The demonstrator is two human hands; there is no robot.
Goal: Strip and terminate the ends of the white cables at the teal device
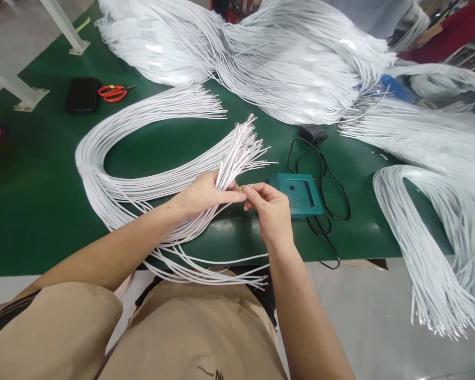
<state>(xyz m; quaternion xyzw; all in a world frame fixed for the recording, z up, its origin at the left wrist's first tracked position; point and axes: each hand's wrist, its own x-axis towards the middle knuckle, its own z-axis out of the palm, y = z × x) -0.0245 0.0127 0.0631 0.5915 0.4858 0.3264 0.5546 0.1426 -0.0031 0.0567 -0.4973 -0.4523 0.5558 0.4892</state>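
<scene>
My left hand (pixel 209 192) is closed round a bundle of white cables (pixel 237 153), whose metal-tipped ends fan out above it. Thumb and fingers of my right hand (pixel 269 206) pinch a small yellow piece (pixel 240 188) right beside the left thumb; its exact kind is too small to make out. More white cables (pixel 93 153) curve in a loop on the green table behind and left of my hands. A few cable ends (pixel 257 277) hang at the table's front edge, below my wrists.
A teal device (pixel 301 192) with a black cord (pixel 342 195) sits right of my hand. Red-handled scissors (pixel 114 93) and a black box (pixel 82 95) lie at the back left. Large cable heaps (pixel 293 63) fill the back; another bundle (pixel 419 232) overhangs the right edge. A person's red sleeve (pixel 451 34) shows beyond.
</scene>
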